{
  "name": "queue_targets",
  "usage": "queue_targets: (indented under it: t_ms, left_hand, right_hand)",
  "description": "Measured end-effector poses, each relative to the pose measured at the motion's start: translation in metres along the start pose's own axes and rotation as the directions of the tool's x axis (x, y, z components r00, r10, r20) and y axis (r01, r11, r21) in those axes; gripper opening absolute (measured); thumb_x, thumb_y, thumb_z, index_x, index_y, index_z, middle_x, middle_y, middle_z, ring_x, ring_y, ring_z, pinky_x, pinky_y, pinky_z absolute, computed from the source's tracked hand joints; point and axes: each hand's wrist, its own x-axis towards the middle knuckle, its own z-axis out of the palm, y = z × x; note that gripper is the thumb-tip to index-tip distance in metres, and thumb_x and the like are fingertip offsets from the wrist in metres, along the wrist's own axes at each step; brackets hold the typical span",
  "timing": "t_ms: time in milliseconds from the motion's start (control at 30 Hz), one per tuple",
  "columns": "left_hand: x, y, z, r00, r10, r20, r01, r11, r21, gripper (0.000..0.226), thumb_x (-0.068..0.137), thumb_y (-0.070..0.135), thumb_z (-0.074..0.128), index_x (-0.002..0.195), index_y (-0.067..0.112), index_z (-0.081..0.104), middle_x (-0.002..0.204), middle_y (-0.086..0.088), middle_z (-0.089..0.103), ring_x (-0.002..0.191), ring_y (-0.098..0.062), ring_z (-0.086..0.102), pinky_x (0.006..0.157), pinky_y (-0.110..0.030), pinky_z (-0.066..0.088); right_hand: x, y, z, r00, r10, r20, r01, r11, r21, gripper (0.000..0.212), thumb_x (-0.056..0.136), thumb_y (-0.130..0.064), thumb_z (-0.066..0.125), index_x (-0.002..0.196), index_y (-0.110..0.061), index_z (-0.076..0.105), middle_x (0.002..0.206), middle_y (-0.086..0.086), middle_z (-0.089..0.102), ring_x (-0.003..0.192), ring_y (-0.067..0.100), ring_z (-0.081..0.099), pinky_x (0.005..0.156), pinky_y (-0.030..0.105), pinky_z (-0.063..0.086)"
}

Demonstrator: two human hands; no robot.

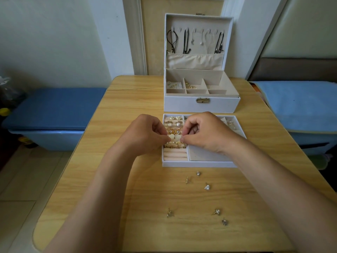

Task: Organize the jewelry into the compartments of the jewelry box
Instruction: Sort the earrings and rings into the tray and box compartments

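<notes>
My left hand (145,132) and right hand (204,132) are close together over the ring-roll side of the lift-out tray (198,164). The curled fingertips of each are pinched on one of the pair of white heart earrings (174,137), which sit side by side in a slot between the rolls; the left takes the left heart, the right the right one. I judge I am seating this pair. Most of the rolls are filled: gold and pearl pieces fill the rows on the far side of the hearts, and one more gold row lies just near them. Only the bare rolls (175,154) at the near end are free, and the wide compartment to their right looks empty where my wrist does not cover it. Farther out, on the wooden table (127,179) near me, six loose studs (207,187) lie scattered and well apart; these are what is left to put away. Beyond the tray stands the open jewelry box (200,105), with necklaces (200,41) hung in its lid and small pieces in two of its far compartments, the rest unfilled. So I reckon I am well past halfway.
</notes>
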Motion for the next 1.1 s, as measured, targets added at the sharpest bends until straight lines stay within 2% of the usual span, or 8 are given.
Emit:
queue_targets:
  t_ms: [133, 267, 400, 600, 667, 767, 967, 1100]
  left_hand:
    - [-0.005, 0.000, 0.000, 0.999, 0.027, -0.024, -0.027, 1.000, 0.006, 0.012, 0.079, 0.018, 0.081, 0.074, 0.016, 0.071, 0.055, 0.007, 0.056, 0.042, -0.001, 0.044, 0.044, -0.017, 0.038]
    - [-0.021, 0.002, 0.002, 0.991, 0.064, -0.120, -0.071, 0.996, -0.051, 0.010, 0.082, 0.015, 0.077, 0.077, 0.012, 0.070, 0.064, -0.001, 0.063, 0.046, -0.002, 0.048, 0.043, -0.018, 0.042]
    - [-0.050, 0.007, 0.001, 0.969, 0.147, -0.197, -0.159, 0.986, -0.047, 0.007, 0.084, 0.015, 0.076, 0.080, 0.015, 0.070, 0.071, -0.002, 0.065, 0.052, 0.000, 0.048, 0.050, -0.014, 0.043]
    - [-0.091, 0.017, 0.024, 0.954, 0.298, -0.041, -0.297, 0.954, 0.042, 0.006, 0.085, 0.015, 0.075, 0.090, 0.018, 0.077, 0.075, 0.009, 0.069, 0.062, 0.001, 0.059, 0.059, -0.010, 0.045]
    - [-0.096, 0.018, 0.037, 0.938, 0.346, -0.005, -0.341, 0.928, 0.148, 0.012, 0.086, 0.017, 0.073, 0.096, 0.020, 0.077, 0.084, 0.008, 0.072, 0.072, -0.003, 0.063, 0.066, -0.013, 0.048]
    - [-0.101, 0.017, 0.050, 0.919, 0.394, 0.026, -0.386, 0.883, 0.268, 0.017, 0.088, 0.019, 0.069, 0.103, 0.020, 0.076, 0.092, 0.003, 0.073, 0.083, -0.013, 0.065, 0.076, -0.029, 0.053]
    - [-0.103, 0.019, 0.064, 0.873, 0.485, 0.049, -0.467, 0.803, 0.370, 0.025, 0.083, 0.029, 0.052, 0.091, 0.024, 0.076, 0.071, 0.002, 0.068, 0.068, -0.023, 0.061, 0.064, -0.040, 0.052]
    - [-0.099, 0.022, 0.068, 0.865, 0.499, 0.053, -0.466, 0.759, 0.455, 0.029, 0.086, 0.029, 0.049, 0.100, 0.027, 0.075, 0.071, 0.007, 0.060, 0.068, -0.019, 0.054, 0.064, -0.037, 0.050]
  right_hand:
    - [-0.005, -0.002, 0.000, 0.999, -0.016, -0.039, 0.016, 1.000, 0.002, 0.014, 0.074, -0.010, 0.085, 0.072, -0.014, 0.071, 0.070, -0.003, 0.071, 0.066, 0.014, 0.068, 0.068, 0.034, 0.058]
    - [-0.022, 0.002, -0.003, 0.990, -0.043, -0.137, 0.058, 0.993, 0.107, 0.016, 0.076, -0.004, 0.082, 0.071, -0.012, 0.069, 0.063, -0.008, 0.068, 0.060, 0.008, 0.062, 0.061, 0.029, 0.053]
    - [-0.056, 0.006, -0.011, 0.993, -0.041, -0.111, 0.051, 0.995, 0.089, 0.016, 0.078, -0.001, 0.079, 0.072, -0.010, 0.067, 0.059, -0.010, 0.065, 0.055, 0.003, 0.058, 0.057, 0.024, 0.051]
    - [-0.097, 0.010, -0.022, 0.998, -0.062, -0.019, 0.063, 0.998, 0.002, 0.016, 0.081, -0.008, 0.078, 0.078, -0.022, 0.073, 0.075, -0.004, 0.072, 0.071, 0.018, 0.067, 0.068, 0.031, 0.056]
    - [-0.105, 0.012, -0.020, 0.998, -0.051, 0.029, 0.052, 0.998, -0.046, 0.016, 0.081, -0.009, 0.077, 0.081, -0.024, 0.074, 0.071, -0.008, 0.070, 0.069, 0.013, 0.067, 0.066, 0.026, 0.055]
    - [-0.113, 0.012, -0.010, 0.992, -0.034, 0.121, 0.048, 0.992, -0.113, 0.014, 0.082, -0.013, 0.078, 0.083, -0.027, 0.074, 0.066, -0.015, 0.068, 0.062, 0.000, 0.063, 0.062, 0.018, 0.049]
    - [-0.119, 0.013, -0.006, 0.989, -0.062, 0.137, 0.088, 0.977, -0.194, 0.016, 0.081, -0.018, 0.076, 0.077, -0.033, 0.069, 0.079, -0.006, 0.070, 0.066, 0.003, 0.062, 0.066, 0.025, 0.054]
    - [-0.120, 0.014, -0.008, 0.989, -0.058, 0.139, 0.087, 0.973, -0.215, 0.014, 0.084, -0.019, 0.075, 0.077, -0.027, 0.067, 0.080, -0.007, 0.068, 0.068, 0.003, 0.061, 0.066, 0.025, 0.054]
